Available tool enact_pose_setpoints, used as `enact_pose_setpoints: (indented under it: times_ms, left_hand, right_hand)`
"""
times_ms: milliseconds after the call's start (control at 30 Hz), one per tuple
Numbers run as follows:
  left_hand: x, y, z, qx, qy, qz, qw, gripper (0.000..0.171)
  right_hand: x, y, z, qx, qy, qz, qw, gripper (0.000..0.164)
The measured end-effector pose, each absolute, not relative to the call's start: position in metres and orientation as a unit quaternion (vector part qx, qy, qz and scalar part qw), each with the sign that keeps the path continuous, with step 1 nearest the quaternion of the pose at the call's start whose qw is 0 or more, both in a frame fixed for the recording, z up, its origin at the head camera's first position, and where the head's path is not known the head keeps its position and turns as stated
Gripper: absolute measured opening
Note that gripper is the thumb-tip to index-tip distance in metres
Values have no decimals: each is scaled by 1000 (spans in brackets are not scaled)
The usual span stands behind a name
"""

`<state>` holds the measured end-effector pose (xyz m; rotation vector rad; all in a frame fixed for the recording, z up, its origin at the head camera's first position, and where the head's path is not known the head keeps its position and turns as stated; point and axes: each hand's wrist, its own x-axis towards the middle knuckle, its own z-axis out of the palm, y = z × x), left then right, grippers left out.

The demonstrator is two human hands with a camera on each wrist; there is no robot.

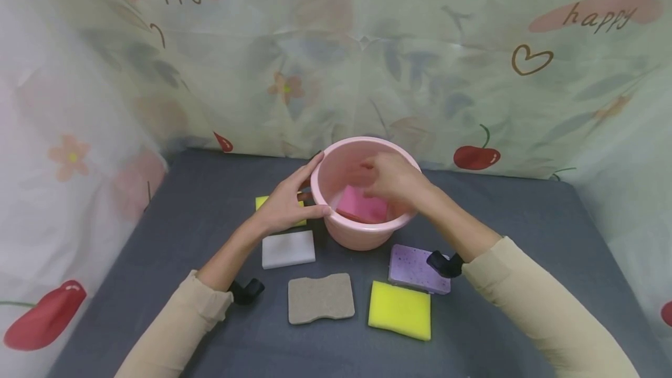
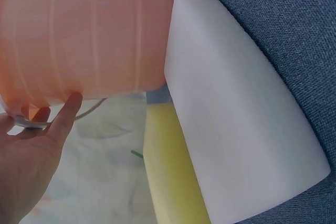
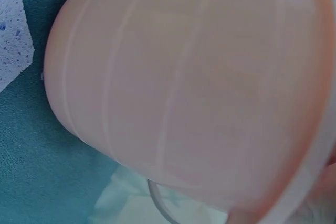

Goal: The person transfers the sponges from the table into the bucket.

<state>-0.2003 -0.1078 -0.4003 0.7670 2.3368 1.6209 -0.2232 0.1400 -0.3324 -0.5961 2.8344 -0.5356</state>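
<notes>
A pink bucket (image 1: 362, 237) stands upright at the back of the table. My left hand (image 1: 287, 203) grips its left rim, thumb at the front and fingers spread along the side. Inside the bucket lies a pink sponge (image 1: 362, 204). My right hand (image 1: 394, 179) reaches over the right rim into the bucket, blurred, above or beside the sponge, with nothing visible between its fingers. Beside the left hand lie a white sponge (image 2: 231, 103) and a yellow sponge (image 2: 170, 156), the yellow one partly hidden by that hand in the head view.
In front of the bucket lie a grey-beige sponge (image 1: 321, 299) with notched sides, a bright yellow sponge (image 1: 400, 310) and a speckled purple sponge (image 1: 412, 267). The right wrist's black strap mount (image 1: 445, 264) overlaps the purple one. A patterned curtain (image 1: 362, 86) hangs behind the dark table (image 1: 220, 343).
</notes>
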Motion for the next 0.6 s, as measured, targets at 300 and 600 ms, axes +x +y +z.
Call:
enact_pose_setpoints:
  times_ms: [300,600]
  left_hand:
    - [-200,-108,-400,268,792,541,93,100]
    - [-199,-106,-399,263,798,534,89,97]
  right_hand:
    - [-212,152,-315,-185,949,-232,105,58]
    - [-191,171,-301,-187,939,-275,87,55]
